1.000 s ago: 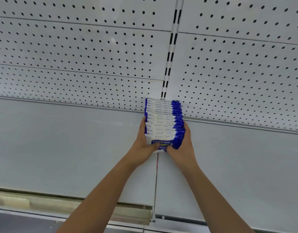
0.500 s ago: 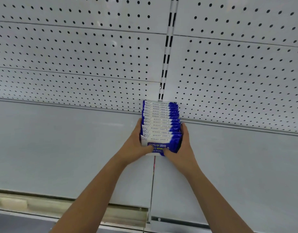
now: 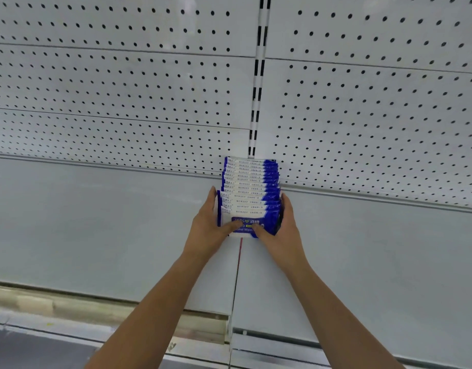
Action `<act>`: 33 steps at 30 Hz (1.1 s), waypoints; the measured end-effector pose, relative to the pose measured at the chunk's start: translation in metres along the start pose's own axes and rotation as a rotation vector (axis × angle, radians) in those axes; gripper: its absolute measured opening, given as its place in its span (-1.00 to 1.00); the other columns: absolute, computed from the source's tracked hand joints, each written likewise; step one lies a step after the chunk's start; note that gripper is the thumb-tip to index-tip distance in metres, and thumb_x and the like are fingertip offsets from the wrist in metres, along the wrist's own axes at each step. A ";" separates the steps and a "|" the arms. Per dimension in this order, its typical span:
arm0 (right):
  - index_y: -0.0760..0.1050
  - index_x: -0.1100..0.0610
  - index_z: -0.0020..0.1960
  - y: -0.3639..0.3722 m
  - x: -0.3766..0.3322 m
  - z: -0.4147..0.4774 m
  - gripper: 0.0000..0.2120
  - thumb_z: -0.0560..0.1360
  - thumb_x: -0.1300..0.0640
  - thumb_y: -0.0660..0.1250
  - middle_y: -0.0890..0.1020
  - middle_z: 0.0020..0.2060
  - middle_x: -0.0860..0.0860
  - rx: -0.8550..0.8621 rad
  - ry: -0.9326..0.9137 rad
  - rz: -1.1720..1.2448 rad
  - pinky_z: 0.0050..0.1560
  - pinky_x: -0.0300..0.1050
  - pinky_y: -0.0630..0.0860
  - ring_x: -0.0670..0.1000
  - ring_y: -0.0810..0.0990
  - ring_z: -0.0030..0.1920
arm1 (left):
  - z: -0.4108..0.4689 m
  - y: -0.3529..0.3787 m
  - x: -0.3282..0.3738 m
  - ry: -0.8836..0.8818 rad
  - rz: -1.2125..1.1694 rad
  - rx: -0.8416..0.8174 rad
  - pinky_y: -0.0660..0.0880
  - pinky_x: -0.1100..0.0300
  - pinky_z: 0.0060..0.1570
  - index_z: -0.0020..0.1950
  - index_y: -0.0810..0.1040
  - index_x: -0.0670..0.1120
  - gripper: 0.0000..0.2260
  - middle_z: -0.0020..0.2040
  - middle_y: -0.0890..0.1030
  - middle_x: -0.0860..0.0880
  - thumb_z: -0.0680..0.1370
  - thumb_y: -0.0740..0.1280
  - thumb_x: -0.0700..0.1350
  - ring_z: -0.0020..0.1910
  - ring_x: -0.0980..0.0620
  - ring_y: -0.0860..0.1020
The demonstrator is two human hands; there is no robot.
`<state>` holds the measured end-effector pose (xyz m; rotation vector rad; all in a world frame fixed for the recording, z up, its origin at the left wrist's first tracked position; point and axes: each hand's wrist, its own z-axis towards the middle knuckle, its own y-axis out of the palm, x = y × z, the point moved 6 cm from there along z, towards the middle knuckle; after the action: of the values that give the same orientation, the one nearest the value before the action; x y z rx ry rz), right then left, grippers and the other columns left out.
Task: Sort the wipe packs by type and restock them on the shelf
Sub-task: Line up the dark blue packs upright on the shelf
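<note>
Row of wipe packs (image 3: 250,193) upright on shelf (image 3: 96,222), rear end near pegboard (image 3: 123,89). Left grip (image 3: 210,225) and right grip (image 3: 282,230) clamped on row's sides, 2 thumbs on front pack. Likely light, soft, slick film: squeeze flanks evenly and brace front, else packs fan or topple.

flat plastic wipe packs (image 3: 249,182) are printed blue and white. perforated metal back panel (image 3: 123,89) is painted pale grey, dotted with black holes.
</note>
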<state>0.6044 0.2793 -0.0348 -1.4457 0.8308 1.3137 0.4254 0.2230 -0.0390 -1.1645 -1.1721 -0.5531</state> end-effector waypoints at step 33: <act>0.11 -0.05 0.60 -0.093 -0.019 -0.166 -0.28 0.56 0.24 0.38 0.27 0.54 -0.13 -0.009 0.011 0.059 0.55 -0.07 0.19 -0.13 0.25 0.52 | -0.181 0.039 0.038 0.107 -0.102 -0.035 0.21 0.09 0.44 0.62 0.07 0.20 -0.35 0.55 0.17 0.26 0.61 0.31 0.11 0.50 0.18 0.19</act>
<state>0.7389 0.1467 -0.0070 -1.4465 0.8820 1.3559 0.5463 0.0806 -0.0103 -1.0959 -1.1375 -0.7075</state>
